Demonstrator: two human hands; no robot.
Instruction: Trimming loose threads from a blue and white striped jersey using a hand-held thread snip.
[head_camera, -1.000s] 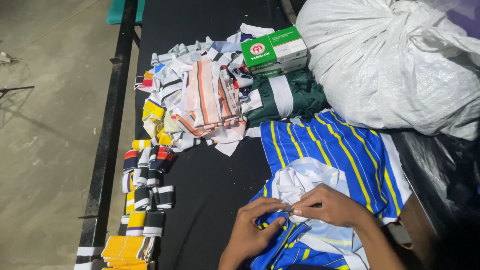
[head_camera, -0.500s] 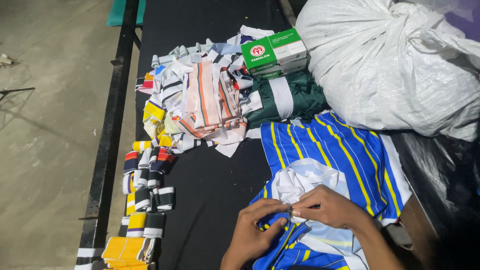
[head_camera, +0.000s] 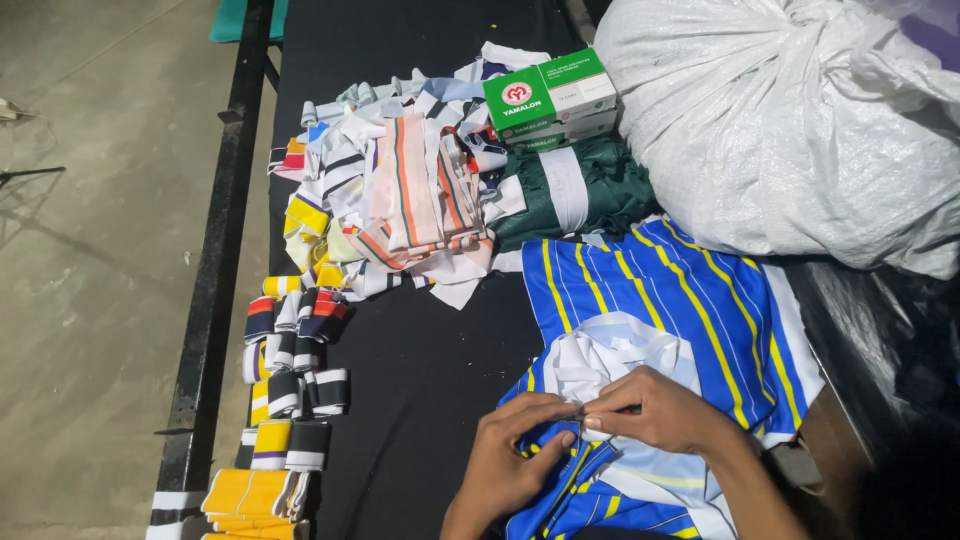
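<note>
Both hands pinching white cloth on blue striped shirt.

L hand (head_camera: 515, 450) and R hand (head_camera: 655, 412) meet fingertip to fingertip, gripping edge of white cloth (head_camera: 610, 358) w/ something small and reddish between them, too small to tell. Cloth lies on blue shirt w/ yellow stripes (head_camera: 680, 300), near edge of black table (head_camera: 420, 370). Green box (head_camera: 550, 95) on green fabric (head_camera: 580, 190), heap of striped scraps (head_camera: 400, 200) beside, folded striped bands (head_camera: 290, 370) along L edge, big white sack (head_camera: 790, 120) at R.

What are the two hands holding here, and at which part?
Both the left hand and the right hand pinch the white fabric piece at its lower edge, where it lies on the blue striped garment.
</note>
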